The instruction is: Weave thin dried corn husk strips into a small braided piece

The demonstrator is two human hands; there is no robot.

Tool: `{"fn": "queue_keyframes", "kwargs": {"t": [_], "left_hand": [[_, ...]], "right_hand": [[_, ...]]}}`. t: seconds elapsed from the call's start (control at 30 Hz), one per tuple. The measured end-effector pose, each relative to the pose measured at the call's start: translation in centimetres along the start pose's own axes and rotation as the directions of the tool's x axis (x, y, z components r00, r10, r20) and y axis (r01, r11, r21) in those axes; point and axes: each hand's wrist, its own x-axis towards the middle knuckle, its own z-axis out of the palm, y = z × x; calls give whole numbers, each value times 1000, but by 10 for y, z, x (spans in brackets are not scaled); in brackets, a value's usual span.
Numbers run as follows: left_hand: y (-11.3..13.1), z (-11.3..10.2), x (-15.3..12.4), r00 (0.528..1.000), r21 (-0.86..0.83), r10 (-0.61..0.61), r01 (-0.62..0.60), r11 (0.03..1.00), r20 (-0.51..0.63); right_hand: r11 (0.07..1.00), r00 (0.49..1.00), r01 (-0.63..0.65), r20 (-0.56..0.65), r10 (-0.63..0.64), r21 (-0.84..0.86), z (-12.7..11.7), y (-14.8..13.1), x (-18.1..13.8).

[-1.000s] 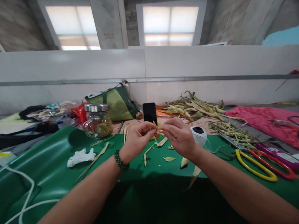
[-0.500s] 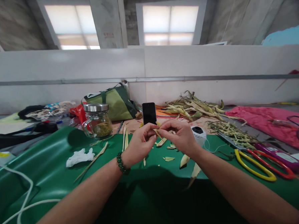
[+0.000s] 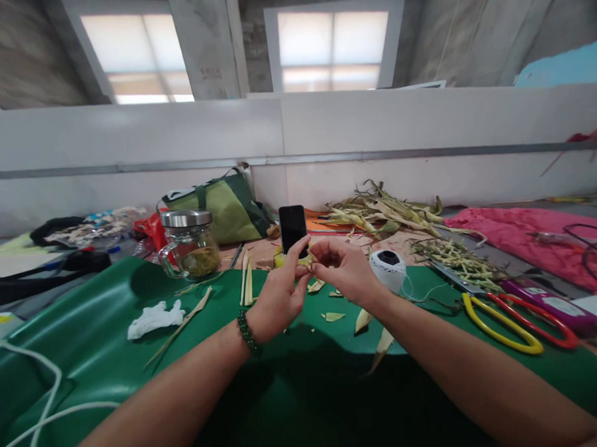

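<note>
My left hand, with a green bead bracelet at its wrist, meets my right hand over the green mat. Between the fingertips of both hands is a small pale strip of corn husk, mostly hidden by the fingers. Both hands pinch it, the left index finger stretched along the top. Loose husk pieces lie below the hands. Longer husk strips are just left of them. A spool of white thread stands beside my right wrist.
A phone stands upright behind the hands. To the left are a glass jar and crumpled white tissue. Large scissors lie at the right, near a pile of thin stalks. Dried husks are heaped at the back.
The fingers have shifted around the husk strip. The left index finger now extends upward, and the strip that hung visibly between the hands is mostly covered. The view has turned slightly right.
</note>
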Motion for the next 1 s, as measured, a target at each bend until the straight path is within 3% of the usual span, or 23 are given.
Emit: {"fn": "queue_keyframes", "kwargs": {"t": [0.1, 0.3, 0.43, 0.67, 0.87, 1.0], "left_hand": [[0, -1, -1, 999, 99, 36, -35, 994, -1], [-3, 1, -1, 996, 162, 85, -79, 984, -31], [-6, -1, -1, 988, 261, 140, -121, 958, -58], [-4, 5, -2, 994, 128, 103, -97, 987, -43], [-8, 0, -2, 979, 343, 202, -177, 923, -40], [-8, -1, 0, 981, 322, 186, -160, 933, -49]], "right_hand": [[997, 998, -43, 41, 40, 62, 1, 3, -1], [997, 993, 71, -97, -70, 1, 6, 5, -3], [987, 1000, 7, 7, -8, 158, 6, 5, -1], [997, 994, 69, -90, -66, 23, 6, 7, -3], [996, 991, 0, 137, -12, 87, -3, 5, 1], [999, 997, 52, 61, -52, 0, -3, 9, 2]]}}
